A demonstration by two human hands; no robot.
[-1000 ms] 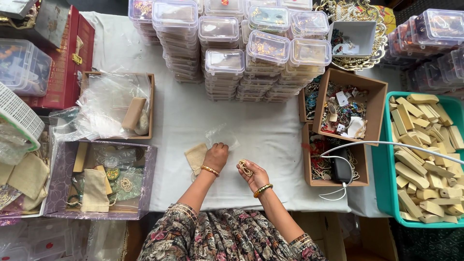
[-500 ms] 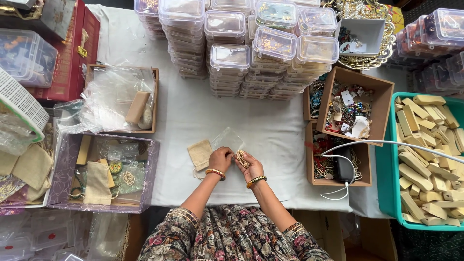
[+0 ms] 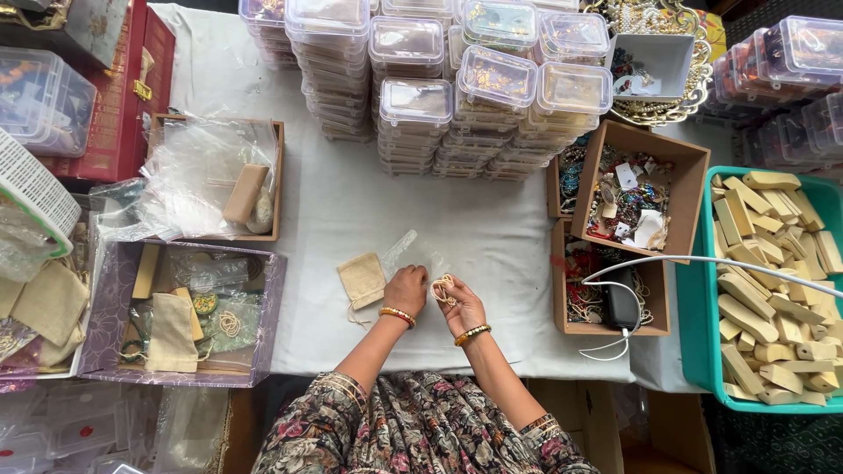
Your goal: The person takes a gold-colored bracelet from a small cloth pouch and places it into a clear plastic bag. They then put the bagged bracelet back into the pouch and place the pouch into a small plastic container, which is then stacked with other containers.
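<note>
- Nearest: floral sleeves, bangle on each wrist, both forearms reaching over the table (image 3: 351, 202) edge.
- Left hand (image 3: 406, 288): curled knuckles-up, fingertips down at the near edge of a clear plastic bag (image 3: 413, 250); looks like it's pinching the bag, but can't tell for sure, fingers hidden under the hand.
- Right hand (image 3: 463, 305): palm up, thumb and fingers pinching a small coil of pale bead string (image 3: 444, 288), held just off the cloth, touching or nearly touching the left hand.
- Bag lies flat on the white cloth just beyond both hands; beige cloth pouch (image 3: 362, 279) just left of it.
- Step in hand, my read: coil gathered and brought up to the bag, not inside yet.
- Next move would need the bag mouth held open w/ the left hand and the coil kept tight so it doesn't spring loose.
- Sides: purple box (image 3: 105, 325) w/ pouches on the left; cardboard boxes (image 3: 637, 189) of jewellery and a teal crate (image 3: 773, 290) of wooden blocks on the right.
- Far: stacks of clear lidded boxes (image 3: 457, 96) across the back.
</note>
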